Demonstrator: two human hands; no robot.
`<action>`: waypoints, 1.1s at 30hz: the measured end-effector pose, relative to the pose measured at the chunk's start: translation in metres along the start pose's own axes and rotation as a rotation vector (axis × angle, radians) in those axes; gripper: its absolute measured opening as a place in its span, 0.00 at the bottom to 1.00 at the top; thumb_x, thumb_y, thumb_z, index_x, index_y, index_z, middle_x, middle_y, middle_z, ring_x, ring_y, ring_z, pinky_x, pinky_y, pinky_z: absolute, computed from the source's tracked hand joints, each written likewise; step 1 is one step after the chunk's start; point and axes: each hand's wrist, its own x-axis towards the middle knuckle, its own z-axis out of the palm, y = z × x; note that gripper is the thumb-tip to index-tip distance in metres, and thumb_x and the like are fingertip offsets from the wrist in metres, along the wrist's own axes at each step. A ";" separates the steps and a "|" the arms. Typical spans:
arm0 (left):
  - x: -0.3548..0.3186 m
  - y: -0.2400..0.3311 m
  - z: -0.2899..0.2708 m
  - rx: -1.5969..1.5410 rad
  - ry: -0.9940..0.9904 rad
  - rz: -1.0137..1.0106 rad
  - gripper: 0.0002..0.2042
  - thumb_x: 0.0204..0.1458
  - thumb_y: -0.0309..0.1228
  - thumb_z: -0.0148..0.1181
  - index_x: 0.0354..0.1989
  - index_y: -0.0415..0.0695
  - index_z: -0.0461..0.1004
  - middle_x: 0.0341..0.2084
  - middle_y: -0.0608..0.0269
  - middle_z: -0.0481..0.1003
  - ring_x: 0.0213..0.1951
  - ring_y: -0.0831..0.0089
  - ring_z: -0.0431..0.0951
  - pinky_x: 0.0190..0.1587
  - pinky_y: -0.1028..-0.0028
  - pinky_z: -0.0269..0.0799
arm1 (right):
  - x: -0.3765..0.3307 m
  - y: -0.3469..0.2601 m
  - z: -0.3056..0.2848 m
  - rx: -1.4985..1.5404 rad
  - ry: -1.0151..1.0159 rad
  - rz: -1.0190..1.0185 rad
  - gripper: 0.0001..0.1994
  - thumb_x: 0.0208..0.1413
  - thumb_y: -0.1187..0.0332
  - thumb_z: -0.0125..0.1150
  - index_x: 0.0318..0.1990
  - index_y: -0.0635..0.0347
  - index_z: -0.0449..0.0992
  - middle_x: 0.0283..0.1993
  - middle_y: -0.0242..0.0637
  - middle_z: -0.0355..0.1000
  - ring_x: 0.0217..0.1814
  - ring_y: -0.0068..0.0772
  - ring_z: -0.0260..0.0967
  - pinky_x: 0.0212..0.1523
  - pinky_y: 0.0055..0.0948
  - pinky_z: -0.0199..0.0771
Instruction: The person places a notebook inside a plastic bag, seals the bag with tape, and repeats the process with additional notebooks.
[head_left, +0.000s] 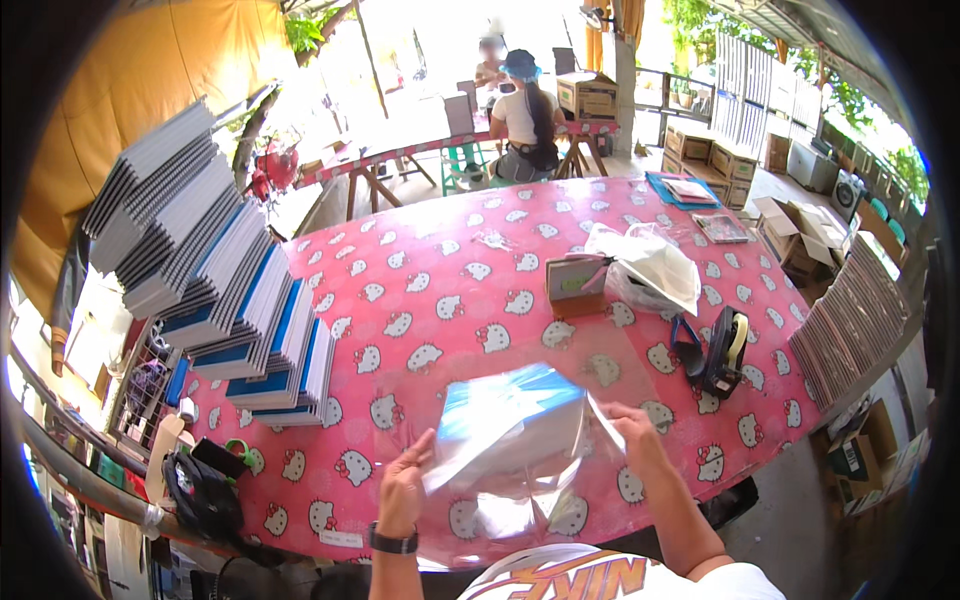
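Observation:
In front of me on the pink patterned tablecloth sits a thick white block with a shiny blue top, apparently a stack of books or notebooks (pixel 520 400). Clear plastic film (pixel 510 480) lies over and around it, glaring in the light. My left hand (pixel 405 482) pinches the film at the stack's near left corner; a dark band circles that wrist. On the other side my right hand (pixel 632 432) grips the film, drawn up beside the stack's right side. Glare hides the film's exact edges and how far it goes under the stack.
Tall staggered piles of spiral notebooks (pixel 240 290) stand at the left. A tape dispenser (pixel 724 352), a small box (pixel 577 287) and crumpled plastic (pixel 650 268) lie to the right. Brown stacked sheets (pixel 850 320) rise at the right edge. Two people sit at a far table.

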 end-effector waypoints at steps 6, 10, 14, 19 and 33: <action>0.104 -0.005 -0.009 0.574 0.038 0.538 0.33 0.37 0.21 0.63 0.56 0.35 0.57 0.45 0.56 0.67 0.47 0.69 0.69 0.48 0.72 0.67 | 0.096 0.001 0.001 -0.034 -0.237 -0.347 0.34 0.40 0.74 0.65 0.56 0.58 0.54 0.43 0.32 0.63 0.40 0.27 0.66 0.40 0.26 0.70; 0.144 0.003 0.025 0.403 -0.088 0.327 0.37 0.32 0.25 0.72 0.53 0.37 0.59 0.40 0.60 0.70 0.41 0.71 0.73 0.42 0.75 0.72 | 0.117 -0.002 0.010 0.044 -0.086 -0.288 0.40 0.33 0.71 0.72 0.56 0.60 0.53 0.42 0.31 0.65 0.43 0.23 0.64 0.41 0.23 0.68; 0.100 0.034 0.057 0.368 -0.006 0.524 0.35 0.31 0.24 0.72 0.50 0.37 0.59 0.37 0.61 0.72 0.40 0.74 0.73 0.43 0.74 0.73 | 0.093 -0.022 0.025 0.039 -0.111 -0.392 0.41 0.32 0.68 0.74 0.55 0.61 0.54 0.42 0.31 0.65 0.43 0.22 0.64 0.42 0.23 0.67; 0.104 0.001 0.055 0.389 -0.039 0.501 0.36 0.29 0.27 0.73 0.50 0.41 0.59 0.38 0.63 0.70 0.42 0.75 0.71 0.43 0.75 0.70 | 0.085 -0.006 -0.001 -0.086 -0.021 -0.534 0.39 0.31 0.67 0.75 0.53 0.61 0.58 0.44 0.32 0.62 0.46 0.22 0.61 0.45 0.22 0.64; 0.063 0.027 0.036 0.751 0.135 0.796 0.41 0.31 0.42 0.72 0.55 0.42 0.59 0.54 0.55 0.61 0.57 0.62 0.57 0.58 0.63 0.52 | 0.031 -0.048 -0.010 -0.688 0.261 -0.759 0.29 0.35 0.58 0.71 0.46 0.58 0.65 0.49 0.35 0.62 0.50 0.31 0.59 0.53 0.31 0.56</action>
